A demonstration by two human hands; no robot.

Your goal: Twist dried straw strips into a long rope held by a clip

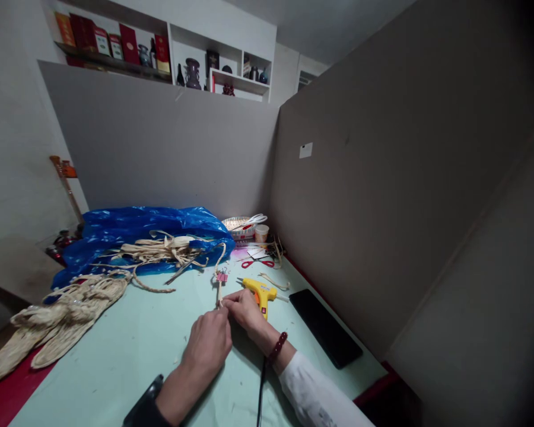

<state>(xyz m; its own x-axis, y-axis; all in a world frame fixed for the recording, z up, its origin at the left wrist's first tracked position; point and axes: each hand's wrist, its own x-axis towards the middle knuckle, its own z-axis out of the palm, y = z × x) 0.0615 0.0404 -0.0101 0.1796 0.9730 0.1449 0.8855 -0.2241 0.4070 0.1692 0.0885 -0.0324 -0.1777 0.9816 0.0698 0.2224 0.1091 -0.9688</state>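
Closely together, the left hand (209, 344) and right hand (245, 309) pinch the straw strip (219, 292), knuckles up.

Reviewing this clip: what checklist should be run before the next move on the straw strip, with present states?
1. Grip: left hand and right hand pinch the straw strip at its near end: ok.
2. Clamp: pink clip on the strip, beyond the fingers: ok.
3. Tool: glue gun lies beside the right hand: ok.
4. Heat: glue gun hot or not: cannot tell.
5. Blades: red scissors lie away from both hands: ok.
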